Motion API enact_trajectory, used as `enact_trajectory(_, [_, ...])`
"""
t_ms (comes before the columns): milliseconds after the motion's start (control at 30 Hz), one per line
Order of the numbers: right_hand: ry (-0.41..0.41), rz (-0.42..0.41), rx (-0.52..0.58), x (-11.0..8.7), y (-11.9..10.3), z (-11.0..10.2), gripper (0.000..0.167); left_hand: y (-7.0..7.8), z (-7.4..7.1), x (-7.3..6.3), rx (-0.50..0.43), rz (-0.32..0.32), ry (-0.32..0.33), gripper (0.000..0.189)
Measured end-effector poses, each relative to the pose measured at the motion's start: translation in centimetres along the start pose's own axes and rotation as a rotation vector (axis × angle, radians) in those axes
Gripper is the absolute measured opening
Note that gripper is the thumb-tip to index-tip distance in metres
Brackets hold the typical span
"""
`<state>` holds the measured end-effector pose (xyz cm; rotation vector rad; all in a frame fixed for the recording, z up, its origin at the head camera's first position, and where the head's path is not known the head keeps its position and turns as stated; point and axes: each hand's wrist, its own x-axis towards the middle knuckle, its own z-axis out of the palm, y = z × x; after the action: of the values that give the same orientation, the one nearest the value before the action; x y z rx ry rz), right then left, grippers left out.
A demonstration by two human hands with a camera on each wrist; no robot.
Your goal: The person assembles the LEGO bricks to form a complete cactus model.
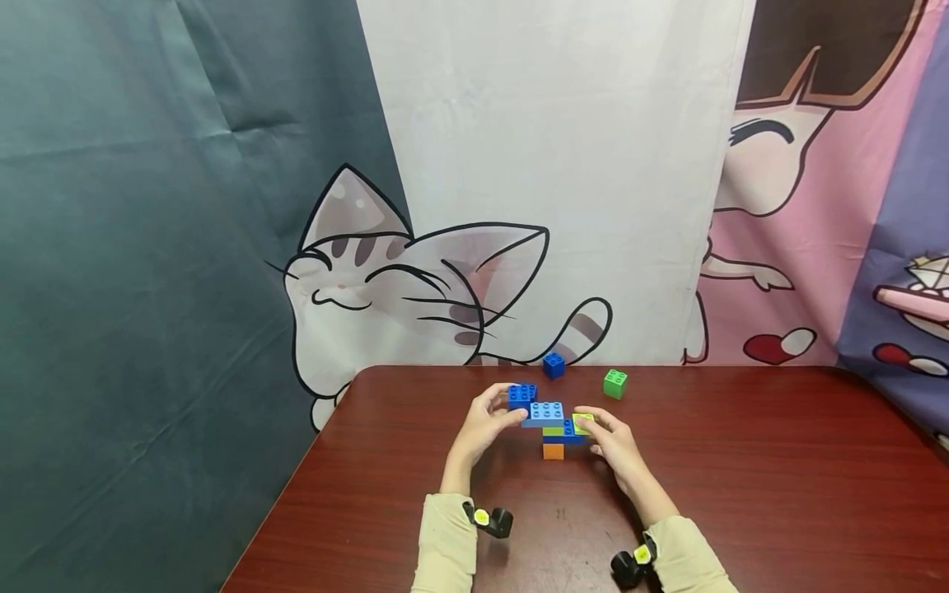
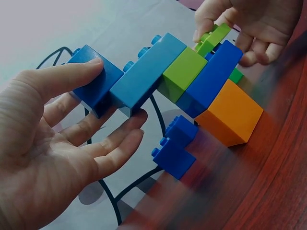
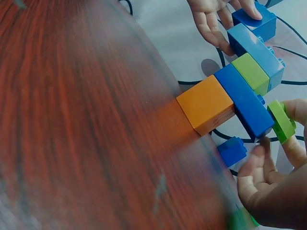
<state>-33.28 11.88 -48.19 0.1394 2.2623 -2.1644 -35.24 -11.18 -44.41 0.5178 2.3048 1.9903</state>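
A stack of toy building bricks stands on the table: an orange brick [image 1: 553,451] at the bottom, a long dark blue brick [image 2: 211,79], a lime brick [image 2: 184,72] and a long light blue brick [image 1: 547,412] reaching left. At the light blue brick's left end, the left hand [image 1: 482,424] grips another dark blue brick [image 2: 96,79], thumb on its near side and fingers behind and below. Opposite, the right hand [image 1: 619,451] pinches a thin lime brick [image 3: 282,120] over the right end of the long dark blue brick, close to its studs.
Behind the stack, a loose blue brick [image 1: 553,366] lies near the table's far edge. A green brick [image 1: 614,384] is to its right. The reddish-brown table [image 1: 356,494] meets a printed cloth backdrop [image 1: 563,165]. Each wrist wears a small black camera.
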Motion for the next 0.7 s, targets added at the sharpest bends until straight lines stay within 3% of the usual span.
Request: enact_trajectory(700, [0.023,0.022,0.148,-0.05,0.17,0.72,0.039,-0.36,0.03,0.26,-0.008,0.012,-0.006,0.041])
